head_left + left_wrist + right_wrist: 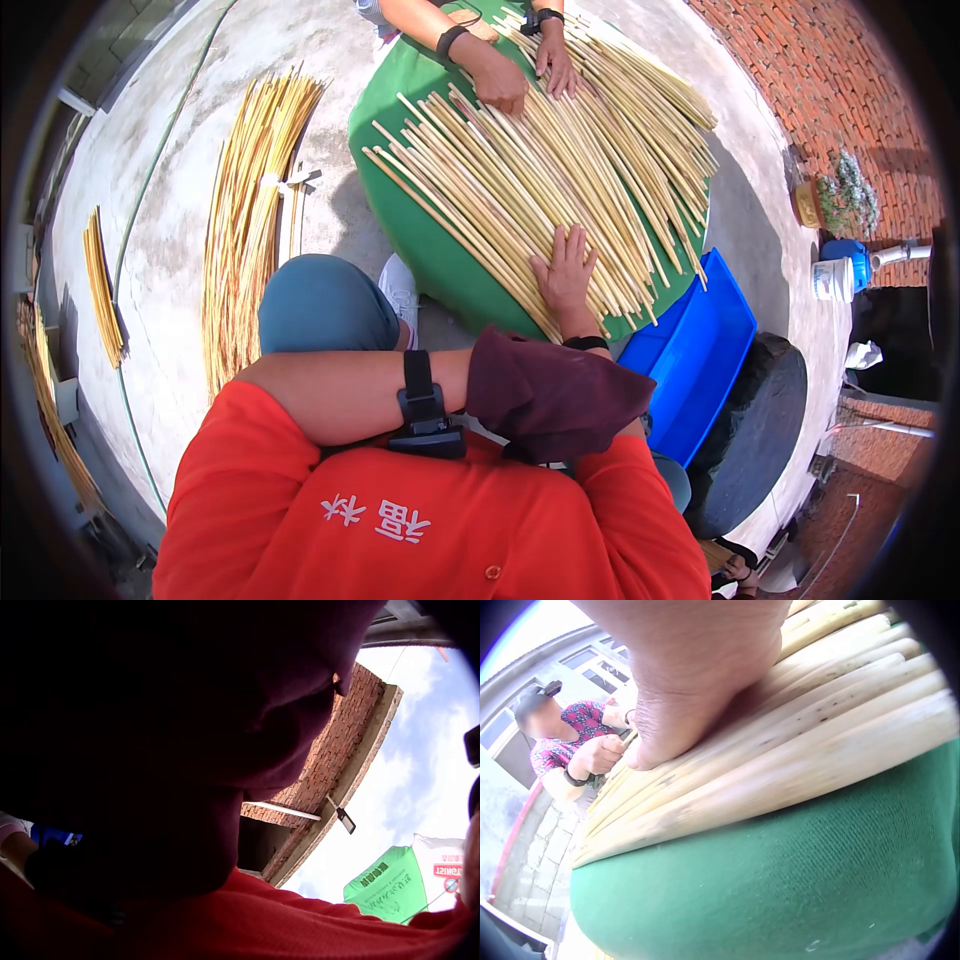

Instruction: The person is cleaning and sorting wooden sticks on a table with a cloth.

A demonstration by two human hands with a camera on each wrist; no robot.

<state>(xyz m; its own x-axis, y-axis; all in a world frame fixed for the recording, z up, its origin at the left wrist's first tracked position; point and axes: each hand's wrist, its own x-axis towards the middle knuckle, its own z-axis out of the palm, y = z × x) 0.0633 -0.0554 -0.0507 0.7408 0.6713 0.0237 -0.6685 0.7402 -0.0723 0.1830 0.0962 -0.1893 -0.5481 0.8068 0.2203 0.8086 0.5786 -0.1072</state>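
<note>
My right hand [566, 272] lies with fingers extended on a spread of pale, slender cane-like stalks [500, 185]. The thumb stands apart from the fingers. In the right wrist view the right hand [697, 675] presses close over the stalks [780, 772], above green cloth [765, 900]. My left forearm [340, 395] crosses my body. A maroon cloth [550, 390] covers its far end, hiding the left hand. That same cloth [277, 750] fills much of the left wrist view. Another person's hands [500, 82] touch the stalks at the far side.
The stalks lie on a round green-covered surface [415, 245]. A blue tub [700, 345] stands at its right, beside a dark round object [755, 435]. Bundles of thin yellow stalks [245, 220] lie on the concrete floor [165, 210] at left. A brick wall [830, 80] borders the right.
</note>
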